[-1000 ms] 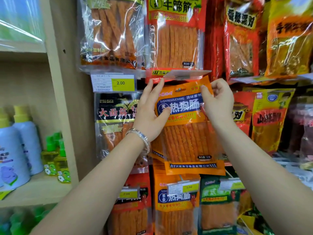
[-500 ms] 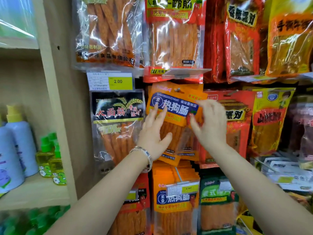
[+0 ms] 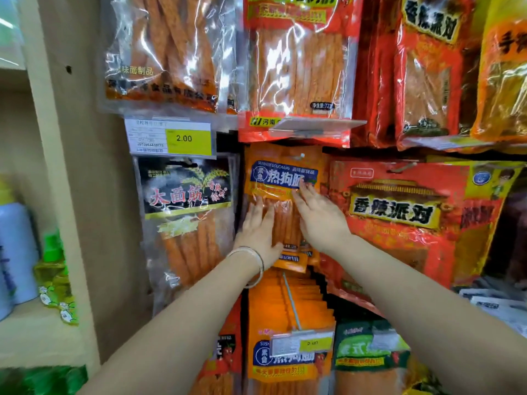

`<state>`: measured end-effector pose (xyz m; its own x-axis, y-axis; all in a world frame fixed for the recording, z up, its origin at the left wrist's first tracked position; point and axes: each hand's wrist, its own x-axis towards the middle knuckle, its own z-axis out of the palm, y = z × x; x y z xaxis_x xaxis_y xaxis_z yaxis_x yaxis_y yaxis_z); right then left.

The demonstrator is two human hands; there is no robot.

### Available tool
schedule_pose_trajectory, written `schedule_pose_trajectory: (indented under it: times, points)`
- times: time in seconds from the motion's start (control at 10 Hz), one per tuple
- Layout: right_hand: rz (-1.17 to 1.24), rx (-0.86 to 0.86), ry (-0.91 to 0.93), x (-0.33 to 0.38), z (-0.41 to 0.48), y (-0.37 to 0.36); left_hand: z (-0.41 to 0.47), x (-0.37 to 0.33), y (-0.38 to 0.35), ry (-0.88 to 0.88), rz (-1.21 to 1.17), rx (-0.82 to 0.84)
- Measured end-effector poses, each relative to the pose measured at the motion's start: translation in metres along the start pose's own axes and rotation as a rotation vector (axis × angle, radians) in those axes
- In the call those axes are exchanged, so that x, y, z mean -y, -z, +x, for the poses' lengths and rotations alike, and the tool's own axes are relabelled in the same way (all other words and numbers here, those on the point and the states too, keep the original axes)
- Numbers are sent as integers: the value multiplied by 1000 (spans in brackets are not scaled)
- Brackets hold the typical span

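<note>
Head view: a hanging rack of snack packets fills the frame, with a wooden upright along its left edge.
Orange packet: hangs from a peg in the rack's middle column, with its top edge just under the clear tag holder of the row above.
Left hand: released, fingers straight, palm flat on the packet's clear lower left part; a bracelet sits at the wrist.
Right hand: also released, fingers straight, flat on the packet's right half, fingertips at the lower edge of its blue label.
Left edge: a black packet hangs just beside it, with a narrow dark gap between them.
Right edge: a red packet meets it closely; which one overlaps the other cannot be told.
Below: a row of like orange packets on a long peg juts toward the camera under both forearms.
Room: packets crowd every side, and the only open way is out toward the camera.
Far left: bottles stand on a shelf beyond the upright, well apart.
</note>
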<state>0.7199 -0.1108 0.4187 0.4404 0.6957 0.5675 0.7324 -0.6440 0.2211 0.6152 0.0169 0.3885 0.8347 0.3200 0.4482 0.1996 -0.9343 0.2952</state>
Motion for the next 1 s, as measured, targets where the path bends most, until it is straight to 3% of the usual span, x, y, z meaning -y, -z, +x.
schedule_pose_trajectory:
  times: [0.2,0.3,0.4,0.5,0.6,0.7,0.9,1.0]
  points:
    - [101,263,-74,10,8,14,7,-3,6,126,-63,213]
    - [341,192,-124,24,-9,26,-11,-8,8,87,-164,260]
    - [596,0,-238,42,-47,36,-42,-12,16,-15,-339,179]
    - [791,-126,-368,59,-99,38,-92,-13,23,-76,-578,39]
    - [946,-204,-498,84,-166,26,-154,2,17,-109,-743,4]
    - [1033,-80,-645,118,-243,2,-234,33,-14,17,-846,146]
    - [1123,469,-875,217,-414,-42,-450,104,-98,653,-739,665]
    - [1230,772,-1126,271,-502,-46,-581,114,-113,869,-669,849]
